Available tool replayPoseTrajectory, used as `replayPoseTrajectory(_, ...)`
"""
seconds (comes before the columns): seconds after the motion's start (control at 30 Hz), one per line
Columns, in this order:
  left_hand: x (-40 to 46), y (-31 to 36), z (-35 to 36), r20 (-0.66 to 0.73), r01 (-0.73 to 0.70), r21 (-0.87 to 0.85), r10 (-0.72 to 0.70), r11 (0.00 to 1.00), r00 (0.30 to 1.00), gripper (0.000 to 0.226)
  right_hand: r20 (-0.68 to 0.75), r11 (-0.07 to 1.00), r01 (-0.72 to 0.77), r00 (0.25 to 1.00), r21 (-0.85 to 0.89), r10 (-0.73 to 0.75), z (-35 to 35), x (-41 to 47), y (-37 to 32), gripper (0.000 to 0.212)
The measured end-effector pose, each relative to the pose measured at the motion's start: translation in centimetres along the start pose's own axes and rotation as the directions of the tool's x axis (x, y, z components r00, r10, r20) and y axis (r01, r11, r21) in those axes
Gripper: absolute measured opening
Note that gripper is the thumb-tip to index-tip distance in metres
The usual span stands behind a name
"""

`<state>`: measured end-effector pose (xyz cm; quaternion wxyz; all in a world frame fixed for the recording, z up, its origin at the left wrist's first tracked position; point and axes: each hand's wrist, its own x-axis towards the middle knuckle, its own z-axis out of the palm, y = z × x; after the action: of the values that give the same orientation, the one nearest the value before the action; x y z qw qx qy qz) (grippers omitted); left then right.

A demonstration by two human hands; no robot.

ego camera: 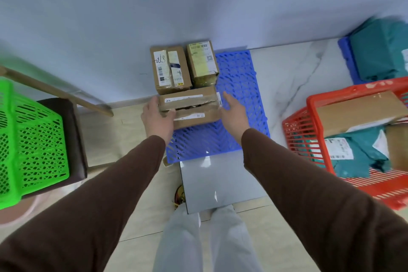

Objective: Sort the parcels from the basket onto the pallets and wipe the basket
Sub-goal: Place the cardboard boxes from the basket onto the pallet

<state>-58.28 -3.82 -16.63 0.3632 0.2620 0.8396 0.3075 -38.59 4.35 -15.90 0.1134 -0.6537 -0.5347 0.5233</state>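
Pale tiled floor meets a plain wall, with a blue pallet (238, 95) laid against it. On its near-left part lies a taped cardboard parcel (189, 106); the left hand (157, 117) holds its left end, grip closed on it, while the right hand (233, 110) rests spread flat at its right end. 2 more boxes (184, 66) stand behind. Right, a red basket (309, 134) holds parcels; left, a green basket (33, 139).
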Motion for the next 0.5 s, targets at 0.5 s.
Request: replayPoseTrajectory(0.5,-20.6,17.7,16.1,0.184,-0.286,-0.301,0.350,0.910,0.919,0.058,-0.420,0.967,0.253,0.879,0.011,-0.225,-24.0,-11.5,3.7,0.046)
